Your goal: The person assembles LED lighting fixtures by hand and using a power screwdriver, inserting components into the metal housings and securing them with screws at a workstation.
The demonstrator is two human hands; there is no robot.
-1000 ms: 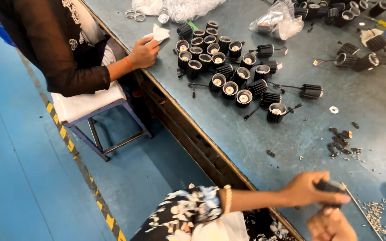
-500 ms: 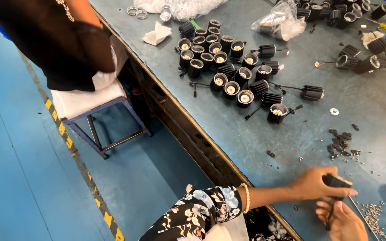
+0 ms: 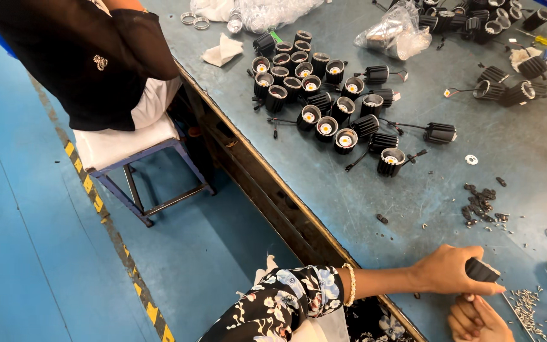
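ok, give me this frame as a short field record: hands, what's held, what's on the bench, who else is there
left hand: left hand holds a black finned housing just above the bench
right hand: right hand low at the frame edge, under the left; grip unclear
bench: grey-blue worktable
near hands: pile of small screws, heap of small black parts
further up: cluster of black lamp housings, clear plastic bags
co-worker: person in dark top seated on a stool at the bench edge
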